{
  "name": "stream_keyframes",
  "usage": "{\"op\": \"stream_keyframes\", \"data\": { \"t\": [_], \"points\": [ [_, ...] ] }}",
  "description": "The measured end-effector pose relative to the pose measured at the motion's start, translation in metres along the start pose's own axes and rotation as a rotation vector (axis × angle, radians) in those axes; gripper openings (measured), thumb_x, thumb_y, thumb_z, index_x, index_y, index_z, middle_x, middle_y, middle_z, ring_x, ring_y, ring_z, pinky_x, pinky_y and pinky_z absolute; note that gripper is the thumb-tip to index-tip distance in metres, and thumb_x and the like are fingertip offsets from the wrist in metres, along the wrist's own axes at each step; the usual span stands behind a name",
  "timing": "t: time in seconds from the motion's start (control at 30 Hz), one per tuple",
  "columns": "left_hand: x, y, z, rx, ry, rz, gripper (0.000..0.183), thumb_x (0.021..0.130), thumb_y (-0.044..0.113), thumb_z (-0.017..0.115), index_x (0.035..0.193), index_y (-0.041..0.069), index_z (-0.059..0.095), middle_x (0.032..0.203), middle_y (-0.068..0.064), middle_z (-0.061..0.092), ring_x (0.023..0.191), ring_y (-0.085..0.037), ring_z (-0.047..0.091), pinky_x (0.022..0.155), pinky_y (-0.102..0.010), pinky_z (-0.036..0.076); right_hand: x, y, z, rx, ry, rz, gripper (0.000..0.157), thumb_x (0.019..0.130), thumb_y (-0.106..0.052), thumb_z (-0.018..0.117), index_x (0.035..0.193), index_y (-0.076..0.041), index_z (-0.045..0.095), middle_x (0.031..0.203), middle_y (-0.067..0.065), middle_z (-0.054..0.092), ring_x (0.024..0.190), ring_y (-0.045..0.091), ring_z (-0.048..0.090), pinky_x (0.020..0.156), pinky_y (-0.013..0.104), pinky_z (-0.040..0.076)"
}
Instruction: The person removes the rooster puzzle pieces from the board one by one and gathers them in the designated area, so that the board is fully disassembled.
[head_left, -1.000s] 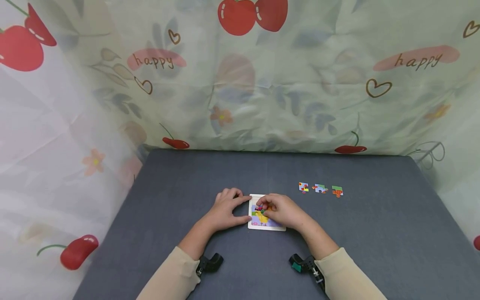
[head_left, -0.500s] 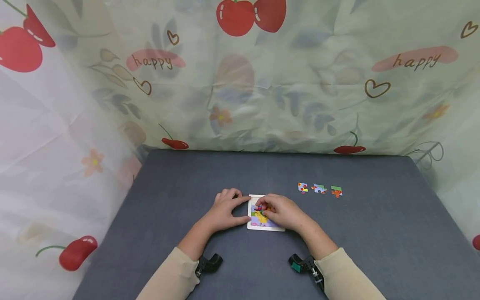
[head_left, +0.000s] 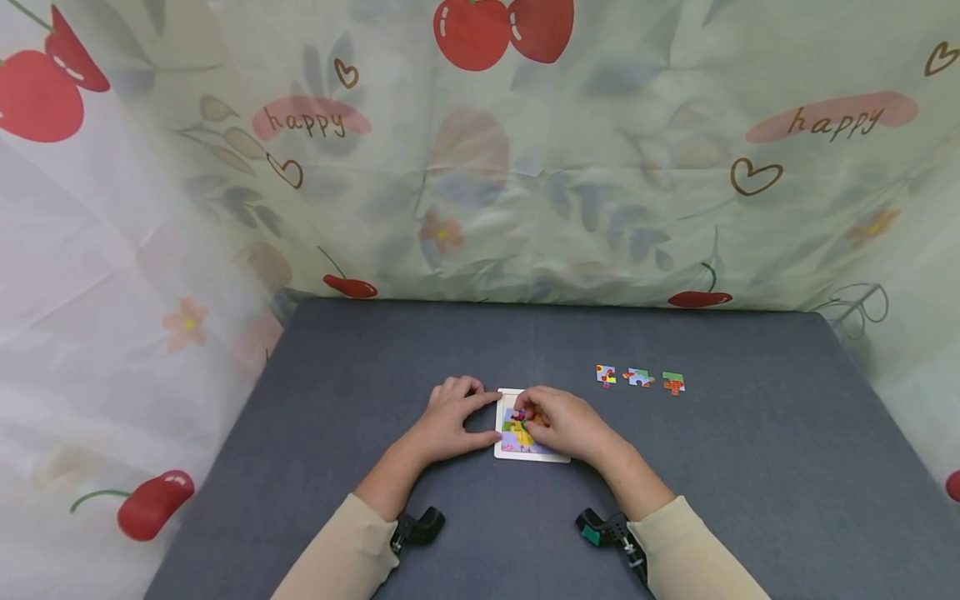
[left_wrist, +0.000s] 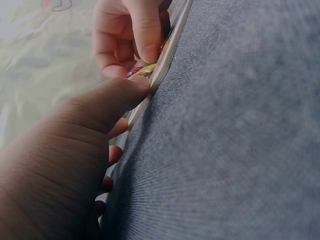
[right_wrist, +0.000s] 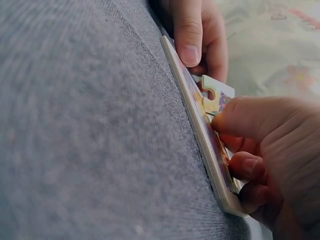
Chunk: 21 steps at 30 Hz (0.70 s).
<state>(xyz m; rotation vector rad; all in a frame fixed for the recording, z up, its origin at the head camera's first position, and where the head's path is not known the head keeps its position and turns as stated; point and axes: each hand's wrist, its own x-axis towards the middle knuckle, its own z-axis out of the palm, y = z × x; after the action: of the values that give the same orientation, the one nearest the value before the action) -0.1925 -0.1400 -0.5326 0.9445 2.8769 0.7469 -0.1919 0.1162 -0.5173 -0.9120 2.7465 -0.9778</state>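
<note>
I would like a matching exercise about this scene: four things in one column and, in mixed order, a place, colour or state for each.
Things:
1. left hand
2. right hand
3. three loose pieces
4. sleeves

Descriptions:
A. beige
B. pinches a puzzle piece
C. in a row on the table
D. touches the left edge of the board

Pairs: 1-D, 2-B, 3-C, 4-A

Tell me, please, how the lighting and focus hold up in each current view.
Head view: fairly even light, the "happy" lettering readable; left wrist view: the left hand looks shaded, the backdrop blurred; right wrist view: the near tabletop is soft, the backdrop out of focus, the puzzle piece at the right hand clearer.
</note>
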Motion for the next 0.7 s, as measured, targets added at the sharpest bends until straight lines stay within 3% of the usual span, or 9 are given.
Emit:
{"op": "stream_keyframes", "data": {
  "t": [0.7],
  "points": [
    [0.0010, -0.0035, 0.0036, 0.025, 0.007, 0.002, 0.063, 0.092, 0.056, 0.071, 0.146, 0.027, 0.060, 0.118, 0.005, 0.047, 0.105, -0.016, 0.038, 0.088, -0.038, 0.028, -0.0005, 0.0013, 0.0014, 0.057, 0.020, 0.004, 0.021, 0.088, -0.008, 0.075, 0.105, -0.020, 0.069, 0.087, -0.008, 0.059, 0.066, 0.006, 0.047, 0.063, 0.028, 0.043]
  ]
}}
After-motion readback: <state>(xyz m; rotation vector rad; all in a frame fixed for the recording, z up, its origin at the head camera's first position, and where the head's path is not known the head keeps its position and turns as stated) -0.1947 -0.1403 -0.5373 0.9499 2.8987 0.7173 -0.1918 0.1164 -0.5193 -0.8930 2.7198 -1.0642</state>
